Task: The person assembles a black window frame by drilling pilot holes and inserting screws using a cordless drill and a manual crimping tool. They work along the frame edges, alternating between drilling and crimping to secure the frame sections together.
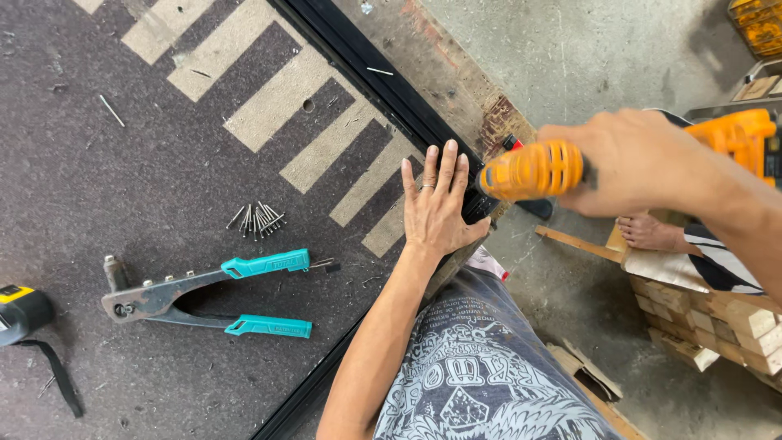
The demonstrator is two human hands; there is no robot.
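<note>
left hand [436, 204] flat on black rail [383, 85], right hand [643, 159] gripping orange drill [533, 169], riveter [212, 293] nearby

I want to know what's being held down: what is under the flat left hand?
The left hand lies flat on a black bar along the table's edge. The stretch under the palm is covered, and so is the drill's tip.

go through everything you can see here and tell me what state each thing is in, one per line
Drill: gripped, nose against the black frame.
Right hand: closed around the drill.
Left hand: flat, fingers spread, pressing on the frame.
Black frame: lying along the bench edge.
Riveter: lying on the mat, handles apart, untouched.
Rivets: loose in a small pile.
Tape measure: lying at the mat's edge, strap trailing.
</note>
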